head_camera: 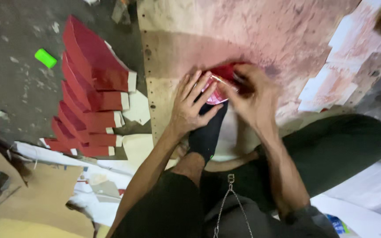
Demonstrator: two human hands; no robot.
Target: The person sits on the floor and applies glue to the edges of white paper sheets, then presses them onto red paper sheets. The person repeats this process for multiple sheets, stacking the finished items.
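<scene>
Both hands work one small red piece (pixel 224 75) on the stained board (pixel 252 31); left hand (pixel 192 105) presses it, right hand (pixel 252 97) pinches its edge; finished-looking red pieces (pixel 91 88) stacked left; this one unfinished.

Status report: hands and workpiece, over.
Both hands, left and right, pressing red piece on board. Black-socked foot beneath. Red stack left, clear.
</scene>
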